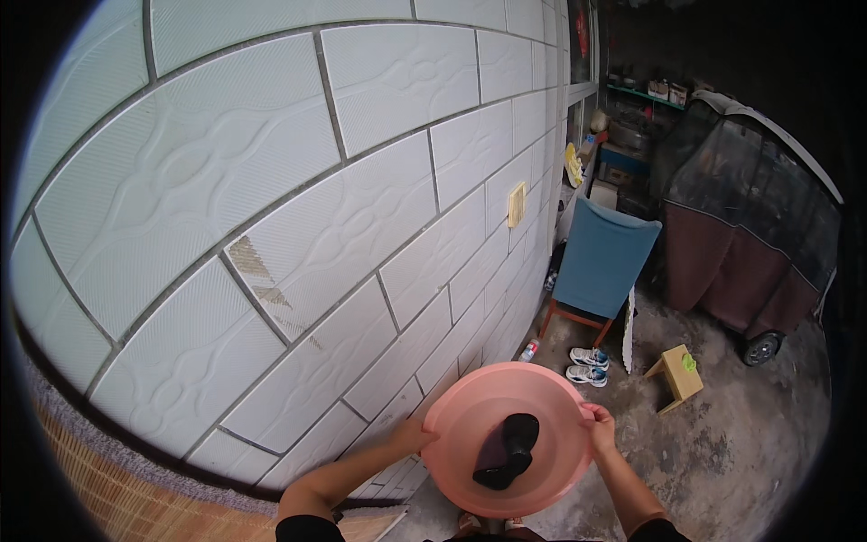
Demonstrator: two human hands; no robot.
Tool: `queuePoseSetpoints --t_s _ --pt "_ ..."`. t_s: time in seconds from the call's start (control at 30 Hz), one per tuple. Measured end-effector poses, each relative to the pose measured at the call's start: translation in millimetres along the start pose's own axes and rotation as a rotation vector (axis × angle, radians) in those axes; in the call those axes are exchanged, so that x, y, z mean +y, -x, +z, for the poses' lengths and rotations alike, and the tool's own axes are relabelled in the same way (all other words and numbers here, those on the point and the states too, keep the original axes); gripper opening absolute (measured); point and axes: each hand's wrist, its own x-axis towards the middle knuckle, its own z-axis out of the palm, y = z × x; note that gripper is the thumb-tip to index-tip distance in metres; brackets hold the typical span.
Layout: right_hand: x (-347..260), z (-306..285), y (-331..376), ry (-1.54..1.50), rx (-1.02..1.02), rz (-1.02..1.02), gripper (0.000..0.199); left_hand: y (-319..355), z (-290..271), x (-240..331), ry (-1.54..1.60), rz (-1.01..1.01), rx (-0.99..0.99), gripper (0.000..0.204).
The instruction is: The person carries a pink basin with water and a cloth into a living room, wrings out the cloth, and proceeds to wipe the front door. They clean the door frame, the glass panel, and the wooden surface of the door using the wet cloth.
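Observation:
Between my hands is a round pink plastic basin (442,470), held out in front of my body above the concrete floor. My left hand (417,436) grips its left rim, and my right hand (598,426) grips the right rim with the thumb on top. Inside, what looks like shallow water covers the bottom. A dark piece of cloth (515,452), black with a dull purplish part, lies bunched in the middle; its exact kind cannot be made out. The fingers under the rim are mostly hidden.
A light tiled wall (388,226) runs close along the left. Ahead stand a blue-covered chair (605,257), a pair of sneakers (587,366) and a small wooden stool (677,375) with a green item on it. A covered vehicle (750,226) is parked at the right.

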Motion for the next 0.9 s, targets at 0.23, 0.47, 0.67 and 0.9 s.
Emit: queuePoseSetpoints --t_s 0.23,0.47,0.67,0.9 --pt "-8.9 2.5 -41.6 0.078 -0.104 0.020 0.038 7.2 21.6 2.5 0.240 -0.062 0.061 0.034" --pt "-13.0 11.1 -97.7 0.091 -0.306 0.049 0.039 12.6 62.8 -7.6 0.159 -0.303 0.139 0.039" --pt "-19.2 36.6 -124.0 0.152 -0.552 0.142 0.041 58.8 117.3 -7.6 0.448 -0.480 0.285 0.043" --pt "7.5 76.6 -122.6 0.218 -0.824 0.079 0.038 124.6 162.5 -9.1 0.688 -0.631 0.465 0.037"
